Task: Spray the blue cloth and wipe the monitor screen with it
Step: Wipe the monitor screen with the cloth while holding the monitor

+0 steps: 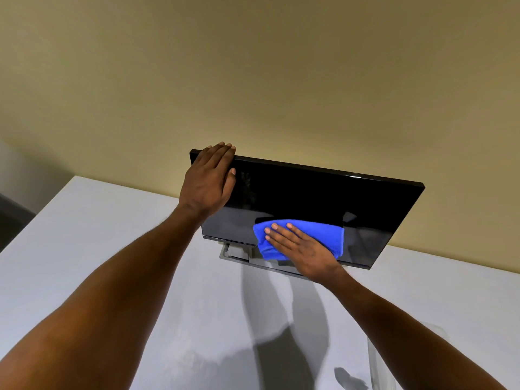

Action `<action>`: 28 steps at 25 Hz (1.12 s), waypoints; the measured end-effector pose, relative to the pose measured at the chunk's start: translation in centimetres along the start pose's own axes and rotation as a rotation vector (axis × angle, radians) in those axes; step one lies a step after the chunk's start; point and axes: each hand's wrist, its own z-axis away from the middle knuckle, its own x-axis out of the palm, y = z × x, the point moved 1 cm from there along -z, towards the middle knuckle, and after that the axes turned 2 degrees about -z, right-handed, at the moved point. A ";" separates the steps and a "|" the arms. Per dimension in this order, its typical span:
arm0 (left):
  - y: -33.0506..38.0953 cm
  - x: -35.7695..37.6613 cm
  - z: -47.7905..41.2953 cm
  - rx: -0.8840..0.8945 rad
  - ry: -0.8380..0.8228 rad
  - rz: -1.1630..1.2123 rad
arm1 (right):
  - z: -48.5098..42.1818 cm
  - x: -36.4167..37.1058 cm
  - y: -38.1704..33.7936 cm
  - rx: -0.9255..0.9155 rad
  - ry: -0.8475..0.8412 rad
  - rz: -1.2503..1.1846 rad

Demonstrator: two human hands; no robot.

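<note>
A black monitor (309,192) stands on a white table (112,249), its dark screen tilted back toward the wall. My left hand (209,178) grips the screen's top left corner, fingers over the upper edge. My right hand (301,251) lies flat on a folded blue cloth (323,235) and presses it against the lower middle of the screen, just above the bottom bezel. The cloth's lower part hangs over the bezel and hides part of the grey stand (233,253).
A beige wall (253,80) rises right behind the monitor. A clear plastic object (377,358), partly behind my right forearm, stands at the table's near right. The table's left edge (36,215) drops to a dark floor.
</note>
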 end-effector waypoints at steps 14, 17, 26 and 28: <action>0.1 -0.4 -0.1 -0.018 -0.038 0.007 | 11.5 2.3 2.0 -0.124 -0.113 0.256; 0.1 -0.5 0.0 -0.016 -0.052 -0.002 | 7.4 2.1 -0.7 -0.120 -0.153 0.228; -0.2 -0.3 -0.1 0.001 -0.051 -0.004 | -2.8 -0.7 -1.5 -0.087 -0.074 0.187; -0.2 -0.4 -0.2 0.001 -0.059 -0.005 | -3.0 -1.9 0.6 -0.024 0.024 0.130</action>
